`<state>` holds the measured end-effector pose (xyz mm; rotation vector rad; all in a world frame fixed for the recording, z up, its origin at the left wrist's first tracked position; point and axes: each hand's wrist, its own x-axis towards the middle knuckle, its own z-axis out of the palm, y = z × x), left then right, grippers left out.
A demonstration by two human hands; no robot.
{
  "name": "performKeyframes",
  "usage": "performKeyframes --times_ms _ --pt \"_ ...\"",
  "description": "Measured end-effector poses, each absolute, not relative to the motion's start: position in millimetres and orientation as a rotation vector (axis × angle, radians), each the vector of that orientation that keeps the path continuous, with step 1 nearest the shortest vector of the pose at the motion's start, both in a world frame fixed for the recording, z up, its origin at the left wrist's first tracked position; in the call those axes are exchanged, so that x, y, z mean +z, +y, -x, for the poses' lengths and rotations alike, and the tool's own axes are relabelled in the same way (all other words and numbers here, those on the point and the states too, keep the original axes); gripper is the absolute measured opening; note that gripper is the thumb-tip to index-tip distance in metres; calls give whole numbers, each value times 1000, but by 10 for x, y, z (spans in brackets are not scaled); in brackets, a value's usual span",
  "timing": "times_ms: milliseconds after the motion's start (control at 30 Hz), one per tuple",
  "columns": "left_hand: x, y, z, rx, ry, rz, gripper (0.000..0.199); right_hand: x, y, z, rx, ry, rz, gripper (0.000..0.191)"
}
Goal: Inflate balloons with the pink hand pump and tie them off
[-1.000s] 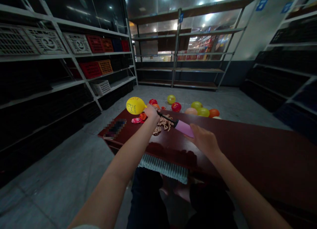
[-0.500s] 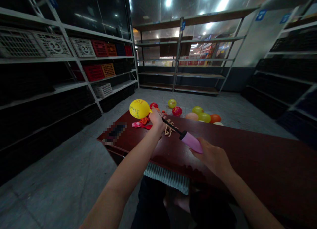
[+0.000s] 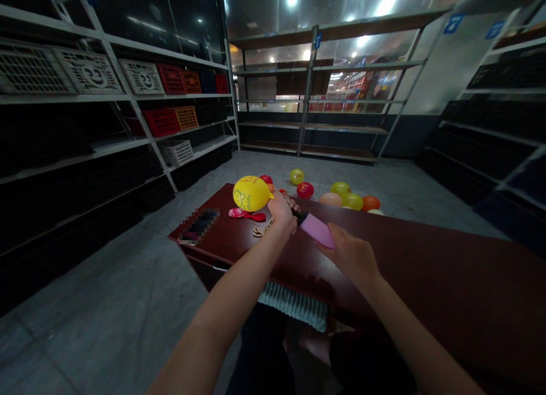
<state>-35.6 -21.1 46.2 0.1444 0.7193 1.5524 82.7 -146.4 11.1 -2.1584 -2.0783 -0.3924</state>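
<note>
Brown table point(image 3: 426, 247) — pink pump point(image 3: 316, 230) — axis slanting far-left, toward yellow balloon point(image 3: 251, 193)

Viewed remotely, I log this as a storeroom or warehouse bay. Evidence: metal racking point(image 3: 130, 97) along the left carries slatted plastic crates point(image 3: 91, 70); tall open shelving point(image 3: 307, 93) stands far, with a blue label point(image 3: 318, 41); loaded shelves point(image 3: 499, 91) at right; hard grey floor point(image 3: 106, 304) throughout.

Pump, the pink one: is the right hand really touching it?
Touching. The head view shows the right hand wrapped around the near end of the pump, with no gap between them.
</note>
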Motion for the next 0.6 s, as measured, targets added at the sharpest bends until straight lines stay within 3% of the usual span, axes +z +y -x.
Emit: performKeyframes --times_ms 400,600 --pt "413 213 775 1663 780 -183 39 -200 -1512 -1229 -721 -2107 1953 37" --pt "489 211 923 1682 806 -133 38 -255 -1609 -1358 -664 -2130 1928 37"
